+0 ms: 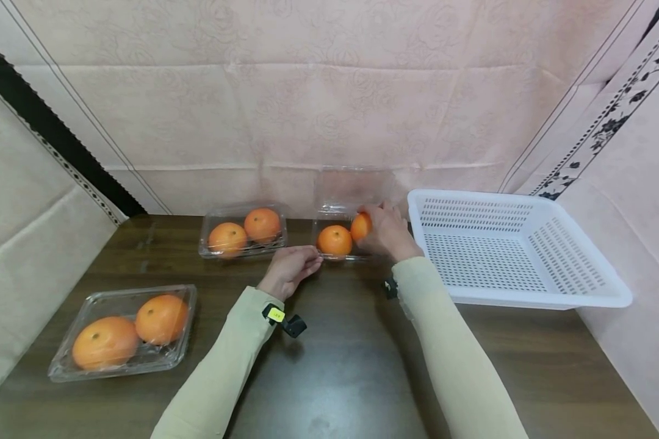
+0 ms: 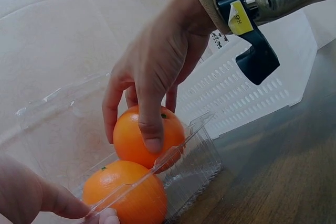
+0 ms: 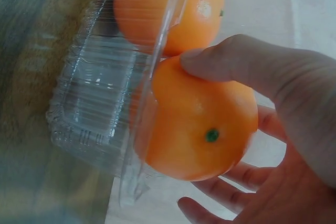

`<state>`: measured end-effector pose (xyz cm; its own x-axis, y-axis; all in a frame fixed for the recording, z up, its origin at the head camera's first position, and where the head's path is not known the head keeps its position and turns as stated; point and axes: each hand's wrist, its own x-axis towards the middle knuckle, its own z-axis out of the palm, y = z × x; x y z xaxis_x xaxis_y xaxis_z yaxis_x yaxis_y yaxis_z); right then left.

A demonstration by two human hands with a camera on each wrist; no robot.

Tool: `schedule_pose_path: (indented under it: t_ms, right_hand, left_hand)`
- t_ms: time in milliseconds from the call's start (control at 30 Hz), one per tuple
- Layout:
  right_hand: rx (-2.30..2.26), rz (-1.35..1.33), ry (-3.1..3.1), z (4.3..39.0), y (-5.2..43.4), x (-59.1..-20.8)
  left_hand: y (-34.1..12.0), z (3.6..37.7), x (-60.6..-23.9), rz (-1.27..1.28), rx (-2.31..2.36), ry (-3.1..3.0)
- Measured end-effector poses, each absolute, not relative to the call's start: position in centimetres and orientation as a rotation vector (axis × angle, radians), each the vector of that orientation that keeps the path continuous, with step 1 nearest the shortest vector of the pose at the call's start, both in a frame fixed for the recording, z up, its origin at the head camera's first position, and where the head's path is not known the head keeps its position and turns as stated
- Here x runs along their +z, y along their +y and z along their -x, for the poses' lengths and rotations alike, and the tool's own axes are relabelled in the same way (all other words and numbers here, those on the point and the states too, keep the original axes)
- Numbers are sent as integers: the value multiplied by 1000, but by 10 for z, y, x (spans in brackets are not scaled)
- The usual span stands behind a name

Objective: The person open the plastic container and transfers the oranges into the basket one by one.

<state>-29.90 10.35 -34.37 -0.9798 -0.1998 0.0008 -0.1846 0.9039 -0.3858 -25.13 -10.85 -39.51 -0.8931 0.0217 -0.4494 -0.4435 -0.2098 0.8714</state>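
An open clear plastic clamshell box (image 1: 357, 256) stands at the back middle of the table, its lid (image 1: 354, 183) raised against the cloth behind. One orange (image 1: 335, 240) sits in its left part. My right hand (image 1: 387, 231) grips a second orange (image 3: 205, 124), thumb on top and fingers round the far side, partly down inside the box's right part. With thumb and fingertips, my left hand (image 1: 292, 268) pinches the front left rim of the box, as the left wrist view shows close up.
A closed clear box (image 1: 204, 249) with two oranges stands left of the open one. Another closed box (image 1: 176, 361) with two oranges lies at the front left. To the right is a white perforated basket (image 1: 538, 300), close beside my right forearm. Cloth walls border the table.
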Motion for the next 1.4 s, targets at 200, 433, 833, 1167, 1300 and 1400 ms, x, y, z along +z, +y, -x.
schedule_pose_path:
  t_ms: [200,433,833,1167,1300,1400]
  right_hand:
    - [-647,289,2995,297,103,-339]
    - [-685,334,2976,295,104,-334]
    - [-690,294,2967,293,106,-328]
    - [-664,343,2973,288,108,-323]
    - [-645,426,2984,287,109,-322]
    - [-645,449,2977,285,110,-321]
  left_hand:
    - [-108,252,-396,491,2179,1750]
    - [-107,253,-398,490,2177,1743]
    - [-106,254,-395,496,2171,1729]
    - [-105,254,-395,489,2172,1725]
    - [-106,253,-397,490,2177,1747]
    - [-107,253,-398,485,2183,1750]
